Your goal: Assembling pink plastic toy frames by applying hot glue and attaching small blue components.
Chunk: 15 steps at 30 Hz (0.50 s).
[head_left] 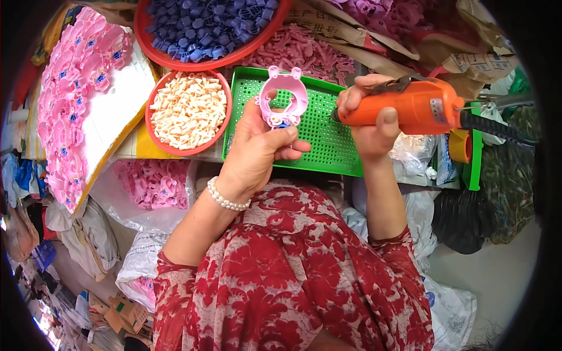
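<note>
Between the thumb and fingers of my left hand is a pink ring-shaped plastic part with two small ears on top and a blue piece at its lower edge. My right hand is wrapped round an orange electric screwdriver, lying sideways with its tip toward the pink part but apart from it. A black cord trails off its right end. Both hands are over a green perforated tray. Any screw at the tool's tip is too small to make out.
Left of the tray, a red bowl contains cream-coloured small parts, and a larger red basin behind it contains blue ones. Pink parts are heaped behind the tray. Assembled pink pieces cover a white board at far left. Plastic bags hang at right.
</note>
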{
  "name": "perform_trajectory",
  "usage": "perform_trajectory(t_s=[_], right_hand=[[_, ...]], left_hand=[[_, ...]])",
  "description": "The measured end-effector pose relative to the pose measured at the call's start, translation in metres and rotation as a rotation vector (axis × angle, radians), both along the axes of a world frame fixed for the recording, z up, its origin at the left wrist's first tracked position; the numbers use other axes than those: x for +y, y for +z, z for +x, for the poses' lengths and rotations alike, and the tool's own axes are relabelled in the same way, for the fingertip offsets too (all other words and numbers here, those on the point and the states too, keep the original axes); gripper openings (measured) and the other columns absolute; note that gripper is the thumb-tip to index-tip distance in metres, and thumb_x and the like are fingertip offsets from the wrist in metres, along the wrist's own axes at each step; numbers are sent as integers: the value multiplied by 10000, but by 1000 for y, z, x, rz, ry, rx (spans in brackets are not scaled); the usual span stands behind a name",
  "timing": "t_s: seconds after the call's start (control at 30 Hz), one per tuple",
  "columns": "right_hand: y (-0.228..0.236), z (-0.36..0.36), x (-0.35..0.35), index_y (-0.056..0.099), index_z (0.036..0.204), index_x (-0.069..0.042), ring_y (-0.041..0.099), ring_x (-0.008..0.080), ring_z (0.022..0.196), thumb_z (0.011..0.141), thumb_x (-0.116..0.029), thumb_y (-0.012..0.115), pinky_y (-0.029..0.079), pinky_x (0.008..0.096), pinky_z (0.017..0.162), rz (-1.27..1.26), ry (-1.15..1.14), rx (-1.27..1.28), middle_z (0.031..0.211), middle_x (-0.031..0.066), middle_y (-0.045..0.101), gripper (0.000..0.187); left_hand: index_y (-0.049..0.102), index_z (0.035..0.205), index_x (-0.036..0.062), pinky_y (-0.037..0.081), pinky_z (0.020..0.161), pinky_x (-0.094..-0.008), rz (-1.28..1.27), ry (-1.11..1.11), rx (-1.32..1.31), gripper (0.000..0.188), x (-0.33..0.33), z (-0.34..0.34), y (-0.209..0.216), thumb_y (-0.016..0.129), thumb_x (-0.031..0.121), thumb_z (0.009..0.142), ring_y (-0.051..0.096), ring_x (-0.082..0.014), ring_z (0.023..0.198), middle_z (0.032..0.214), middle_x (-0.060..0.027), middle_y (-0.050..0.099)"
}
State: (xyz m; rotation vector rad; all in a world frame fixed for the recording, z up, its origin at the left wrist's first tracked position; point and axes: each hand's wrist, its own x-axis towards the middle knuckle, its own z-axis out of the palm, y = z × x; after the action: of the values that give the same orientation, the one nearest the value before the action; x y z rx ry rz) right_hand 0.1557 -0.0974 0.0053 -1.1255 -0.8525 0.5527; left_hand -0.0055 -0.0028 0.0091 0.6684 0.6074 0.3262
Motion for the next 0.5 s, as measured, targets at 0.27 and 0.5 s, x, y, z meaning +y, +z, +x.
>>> perform_trajectory(t_s=[0.27,0.5], right_hand=[[-7,2,0,486,1049,-16,470,156,619,784,-571,548,405,303,613,3,-35,15,714,49,505,618],[-5,1,-2,485,1050,-14,473,155,621,781,-576,554,411,303,611,12,-17,24,715,49,506,627]], left_hand=[[368,1179,-7,537,540,-206,-9,-72,17,397,3,2,-6,539,-35,822,649,-186,679,897,-84,563],[406,1114,-14,541,550,-204,-35,-87,17,324,4,2,-8,544,-30,821,655,-192,692,907,-93,566]])
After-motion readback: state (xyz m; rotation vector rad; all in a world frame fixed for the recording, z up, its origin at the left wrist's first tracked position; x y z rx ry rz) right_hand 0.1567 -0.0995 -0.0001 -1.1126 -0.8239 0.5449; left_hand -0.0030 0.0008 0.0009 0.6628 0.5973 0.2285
